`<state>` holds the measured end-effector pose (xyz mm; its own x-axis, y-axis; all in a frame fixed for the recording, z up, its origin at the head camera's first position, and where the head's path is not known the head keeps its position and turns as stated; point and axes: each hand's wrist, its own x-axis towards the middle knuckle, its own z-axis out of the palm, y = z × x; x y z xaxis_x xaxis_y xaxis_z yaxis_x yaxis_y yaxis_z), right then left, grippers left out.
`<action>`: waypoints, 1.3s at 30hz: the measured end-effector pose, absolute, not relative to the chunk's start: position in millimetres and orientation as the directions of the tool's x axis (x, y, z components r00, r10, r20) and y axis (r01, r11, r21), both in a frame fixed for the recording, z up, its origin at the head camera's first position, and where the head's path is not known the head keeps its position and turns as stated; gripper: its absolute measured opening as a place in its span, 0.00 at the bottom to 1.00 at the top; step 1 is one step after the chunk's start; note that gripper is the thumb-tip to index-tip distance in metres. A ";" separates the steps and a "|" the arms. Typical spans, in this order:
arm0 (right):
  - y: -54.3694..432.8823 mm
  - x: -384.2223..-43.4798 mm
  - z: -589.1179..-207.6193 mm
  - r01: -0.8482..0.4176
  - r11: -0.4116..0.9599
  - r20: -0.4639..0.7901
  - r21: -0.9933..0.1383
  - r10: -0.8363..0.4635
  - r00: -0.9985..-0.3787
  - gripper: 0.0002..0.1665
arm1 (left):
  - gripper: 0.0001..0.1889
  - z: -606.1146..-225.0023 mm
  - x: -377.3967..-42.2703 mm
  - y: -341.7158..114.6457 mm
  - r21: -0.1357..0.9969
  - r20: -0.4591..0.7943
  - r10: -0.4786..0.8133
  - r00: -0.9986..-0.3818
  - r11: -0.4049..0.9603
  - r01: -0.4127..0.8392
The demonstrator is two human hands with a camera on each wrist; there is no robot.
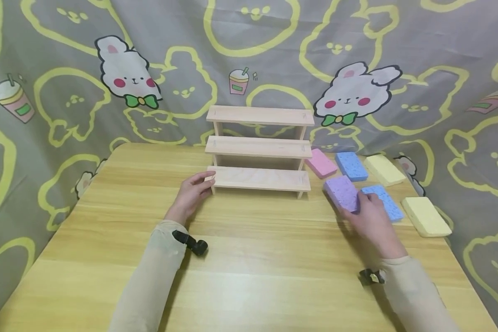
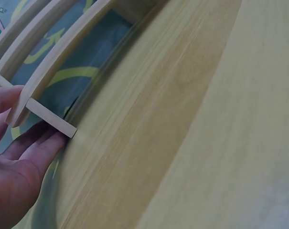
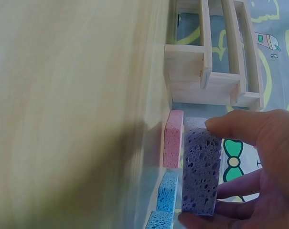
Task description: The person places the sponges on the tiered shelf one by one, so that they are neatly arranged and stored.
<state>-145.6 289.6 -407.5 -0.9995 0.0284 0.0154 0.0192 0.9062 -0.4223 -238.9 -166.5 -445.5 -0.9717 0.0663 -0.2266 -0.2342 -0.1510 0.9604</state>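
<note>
A three-tier wooden display stand (image 1: 259, 179) stands on the table, its steps rising toward the back. My left hand (image 1: 191, 196) holds the left end of its lowest step. In the left wrist view the thumb (image 2: 5, 98) lies at the end of the plank, with the fingers below beside the short leg (image 2: 52, 118). To the right of the stand, my right hand (image 1: 373, 226) grips a purple sponge (image 1: 341, 193) between thumb and fingers. The right wrist view shows the purple sponge (image 3: 201, 169) raised off the table, pinched by its opposite ends.
Around the right hand lie a pink sponge (image 1: 321, 163), a blue sponge (image 1: 352, 166), another blue sponge (image 1: 383, 203) partly behind the hand, and two pale yellow sponges (image 1: 384, 169) along the table's right side. A patterned grey curtain (image 1: 182, 27) hangs behind the wooden table (image 1: 240, 267).
</note>
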 end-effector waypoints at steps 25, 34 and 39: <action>284.8 -156.5 -375.7 -0.060 0.880 0.194 -0.472 0.037 -0.980 0.43 | 0.23 -448.4 -237.7 -172.4 0.949 -0.227 0.078 -0.971 -0.204 -0.239; 282.9 -163.2 -358.9 -0.043 0.887 0.222 -0.461 0.069 -0.973 0.44 | 0.22 -446.1 -243.3 -168.5 0.942 -0.241 0.095 -0.966 -0.217 -0.257; 277.9 -170.0 -349.8 -0.052 0.883 0.230 -0.466 0.064 -0.971 0.43 | 0.23 -444.9 -244.5 -168.4 0.948 -0.237 0.100 -0.966 -0.192 -0.253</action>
<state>-170.0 277.9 -349.8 -0.9710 0.0639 0.2304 -0.0525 0.8831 -0.4662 -244.5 -168.4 -444.9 -0.9663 0.1001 -0.2372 -0.2527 -0.1924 0.9482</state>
